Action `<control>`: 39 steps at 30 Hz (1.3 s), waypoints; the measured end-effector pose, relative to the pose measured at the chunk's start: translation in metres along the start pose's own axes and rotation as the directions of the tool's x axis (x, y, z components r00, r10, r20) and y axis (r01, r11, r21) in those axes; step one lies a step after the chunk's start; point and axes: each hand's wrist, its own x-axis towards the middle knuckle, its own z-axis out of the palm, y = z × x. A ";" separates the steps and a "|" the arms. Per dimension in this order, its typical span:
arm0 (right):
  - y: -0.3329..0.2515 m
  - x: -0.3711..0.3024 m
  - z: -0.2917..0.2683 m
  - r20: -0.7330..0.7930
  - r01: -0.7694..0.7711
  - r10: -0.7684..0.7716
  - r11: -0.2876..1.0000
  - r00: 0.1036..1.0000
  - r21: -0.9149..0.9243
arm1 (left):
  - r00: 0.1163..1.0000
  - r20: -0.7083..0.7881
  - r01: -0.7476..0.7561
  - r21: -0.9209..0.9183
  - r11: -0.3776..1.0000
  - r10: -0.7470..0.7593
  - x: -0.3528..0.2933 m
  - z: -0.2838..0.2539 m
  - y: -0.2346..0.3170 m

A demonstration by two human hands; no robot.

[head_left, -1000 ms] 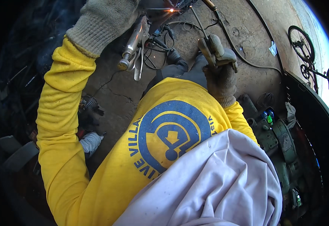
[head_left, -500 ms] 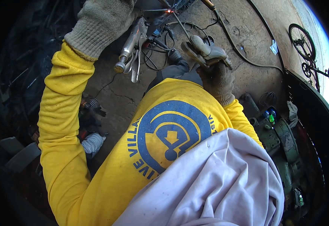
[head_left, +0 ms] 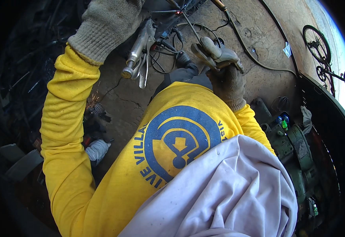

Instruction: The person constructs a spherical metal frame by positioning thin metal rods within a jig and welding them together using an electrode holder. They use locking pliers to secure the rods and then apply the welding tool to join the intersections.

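Right of the locking pliers (head_left: pixel 137 53), the right hand (head_left: pixel 232 87) has its gloved fingers closed round the electrode holder (head_left: pixel 212 48), probably stiff, fairly heavy, best held by its handle (head_left: pixel 227 57); far left, the left hand (head_left: pixel 108 27) has hidden fingers, grip impossible to tell.

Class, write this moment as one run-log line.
left hand: gloved, beside locking pliers; right hand: gloved, gripping electrode holder; rod: red glow near tip
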 end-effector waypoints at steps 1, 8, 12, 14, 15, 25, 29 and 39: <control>0.001 -0.001 0.002 -0.018 0.003 -0.003 1.000 1.000 0.006 | 0.984 -0.172 0.009 -0.166 0.986 -0.038 0.020 -0.011 0.008; -0.002 -0.002 0.002 0.002 -0.078 0.078 0.997 0.997 -0.012 | 0.990 -0.119 -0.079 -0.041 0.996 0.073 -0.007 -0.001 -0.001; 0.033 -0.018 0.022 0.051 -0.183 0.176 0.950 0.983 0.254 | 0.996 0.010 -0.088 0.073 0.993 0.088 -0.020 0.009 0.001; 0.027 -0.016 0.018 0.063 -0.175 0.165 0.961 0.984 0.216 | 0.996 0.051 -0.075 0.088 0.993 0.070 -0.019 0.008 0.002; 0.025 -0.015 0.016 0.065 -0.172 0.162 0.964 0.985 0.202 | 0.996 0.064 -0.071 0.093 0.993 0.065 -0.016 0.006 0.003; 0.001 -0.001 0.002 0.006 -0.063 0.063 0.997 0.998 0.041 | 0.997 0.047 0.067 -0.075 0.995 -0.063 -0.002 -0.001 0.006; -0.002 0.000 0.000 0.001 -0.063 0.063 0.997 0.998 0.051 | 0.996 0.060 0.067 -0.068 0.995 -0.063 -0.006 0.000 0.005; 0.010 -0.006 -0.003 0.108 -0.192 0.180 0.976 0.978 0.106 | 0.994 0.058 0.099 -0.109 0.989 -0.093 -0.005 -0.002 0.013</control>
